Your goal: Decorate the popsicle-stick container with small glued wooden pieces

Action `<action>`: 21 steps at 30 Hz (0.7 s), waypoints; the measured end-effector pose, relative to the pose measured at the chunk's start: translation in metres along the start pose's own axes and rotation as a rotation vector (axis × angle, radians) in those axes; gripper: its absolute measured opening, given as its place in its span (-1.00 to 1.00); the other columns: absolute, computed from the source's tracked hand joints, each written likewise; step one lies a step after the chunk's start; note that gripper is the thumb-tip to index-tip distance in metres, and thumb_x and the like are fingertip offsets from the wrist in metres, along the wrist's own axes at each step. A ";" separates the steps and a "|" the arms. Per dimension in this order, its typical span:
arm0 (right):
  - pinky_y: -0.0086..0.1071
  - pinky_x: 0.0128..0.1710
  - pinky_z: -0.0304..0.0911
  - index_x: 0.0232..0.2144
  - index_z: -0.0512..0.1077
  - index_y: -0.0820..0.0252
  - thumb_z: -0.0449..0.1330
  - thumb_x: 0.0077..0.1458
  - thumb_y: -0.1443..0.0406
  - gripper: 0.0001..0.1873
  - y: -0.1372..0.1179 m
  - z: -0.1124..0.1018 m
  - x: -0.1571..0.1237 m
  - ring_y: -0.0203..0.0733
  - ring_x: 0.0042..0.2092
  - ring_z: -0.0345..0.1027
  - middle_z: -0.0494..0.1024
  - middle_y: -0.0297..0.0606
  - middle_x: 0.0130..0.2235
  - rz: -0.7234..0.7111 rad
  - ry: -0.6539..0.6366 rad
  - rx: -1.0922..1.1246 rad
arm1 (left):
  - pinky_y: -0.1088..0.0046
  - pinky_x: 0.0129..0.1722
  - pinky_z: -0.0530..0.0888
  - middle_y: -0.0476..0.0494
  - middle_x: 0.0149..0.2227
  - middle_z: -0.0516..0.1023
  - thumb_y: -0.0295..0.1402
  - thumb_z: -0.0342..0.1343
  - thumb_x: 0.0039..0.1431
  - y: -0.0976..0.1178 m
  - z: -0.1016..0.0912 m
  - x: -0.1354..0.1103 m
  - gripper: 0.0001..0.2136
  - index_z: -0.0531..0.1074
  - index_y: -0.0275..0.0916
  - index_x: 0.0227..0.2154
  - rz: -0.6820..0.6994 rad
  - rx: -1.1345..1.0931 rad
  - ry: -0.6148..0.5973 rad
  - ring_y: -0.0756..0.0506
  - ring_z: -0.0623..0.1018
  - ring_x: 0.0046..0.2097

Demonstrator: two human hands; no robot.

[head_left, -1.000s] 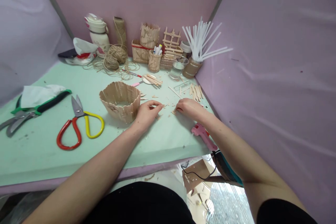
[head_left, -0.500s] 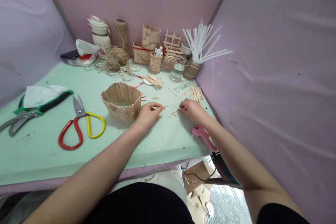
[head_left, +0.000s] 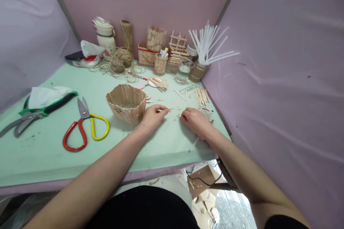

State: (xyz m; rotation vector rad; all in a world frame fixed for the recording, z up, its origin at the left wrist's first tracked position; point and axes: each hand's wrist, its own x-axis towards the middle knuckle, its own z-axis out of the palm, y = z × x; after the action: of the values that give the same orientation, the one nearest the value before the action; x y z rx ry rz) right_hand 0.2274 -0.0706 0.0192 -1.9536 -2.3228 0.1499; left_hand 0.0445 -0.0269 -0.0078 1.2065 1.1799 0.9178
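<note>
My left hand (head_left: 155,116) rests on the table beside a wooden basket (head_left: 126,109) made of craft-stick pieces. Its thumb and forefinger pinch a small wood sliver (head_left: 170,110). To the right, my right hand (head_left: 196,121) lies with curled fingers on the tabletop, the fingertips at some loose wood chips (head_left: 178,115); what they hold, if anything, is hidden. Under my right wrist a bit of the pink glue gun (head_left: 200,137) shows, the rest covered by the arm. Beyond the hands lie a thin white stick (head_left: 180,96) and a group of cut craft sticks (head_left: 201,96).
Red-and-yellow scissors (head_left: 84,114) and green-black pruning shears (head_left: 32,114) lie on the left. Along the back stand a bottle (head_left: 105,39), a tangle of twine (head_left: 120,60), a marker holder (head_left: 160,65), a water cup (head_left: 184,71) and a jar of white glue sticks (head_left: 198,71).
My right hand has shifted slightly left and down, its fingers now at the wood chips and its wrist over the glue gun. The left hand keeps its pinch. The view has shifted slightly.
</note>
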 end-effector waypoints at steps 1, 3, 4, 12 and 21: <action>-0.37 -0.29 0.13 -0.43 0.46 0.23 0.03 0.13 0.39 -0.80 -0.003 -0.001 -0.001 -0.18 -0.28 0.34 0.51 -0.17 -0.33 0.042 0.056 0.108 | 0.51 -0.55 0.25 0.02 -0.60 0.43 -0.20 0.24 -0.11 0.000 0.000 0.000 -0.80 0.51 -0.24 -0.46 0.000 -0.019 -0.012 0.03 0.35 -0.58; -0.40 -0.35 0.15 -0.44 0.45 0.20 0.08 0.10 0.30 -0.83 -0.012 -0.004 -0.002 -0.25 -0.37 0.31 0.49 -0.28 -0.41 0.157 0.183 0.473 | 0.52 -0.55 0.25 0.05 -0.64 0.38 -0.20 0.25 -0.11 0.000 0.000 0.000 -0.79 0.50 -0.24 -0.48 0.011 -0.070 -0.043 0.05 0.33 -0.59; -0.41 -0.38 0.15 -0.45 0.45 0.19 0.12 0.07 0.26 -0.84 -0.018 -0.004 -0.003 -0.27 -0.42 0.28 0.46 -0.33 -0.47 0.218 0.236 0.699 | 0.52 -0.55 0.25 0.06 -0.65 0.37 -0.20 0.25 -0.11 0.001 0.000 -0.001 -0.79 0.49 -0.25 -0.48 0.017 -0.108 -0.064 0.05 0.33 -0.59; -0.45 -0.45 0.17 -0.53 0.46 0.20 0.34 -0.22 0.19 -0.78 -0.057 0.010 0.007 -0.37 -0.46 0.21 0.40 -0.40 -0.52 0.480 0.308 1.659 | 0.46 -0.26 0.44 -0.08 -0.45 0.54 -0.25 0.34 -0.19 0.009 -0.001 -0.007 -0.75 0.49 -0.31 -0.49 -0.017 -0.450 -0.178 0.01 0.52 -0.37; -0.48 -0.45 0.17 -0.50 0.48 0.20 0.35 -0.25 0.19 -0.77 -0.062 0.011 0.007 -0.37 -0.42 0.22 0.41 -0.38 -0.48 0.508 0.319 1.706 | 0.47 -0.27 0.43 -0.06 -0.48 0.52 -0.28 0.34 -0.20 0.011 -0.001 -0.009 -0.77 0.49 -0.33 -0.52 -0.047 -0.480 -0.178 0.03 0.49 -0.39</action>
State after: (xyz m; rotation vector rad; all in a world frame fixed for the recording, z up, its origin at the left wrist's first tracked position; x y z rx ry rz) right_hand 0.1639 -0.0748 0.0170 -1.2377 -0.6634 1.2016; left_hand 0.0422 -0.0336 0.0046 0.8469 0.7819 0.9681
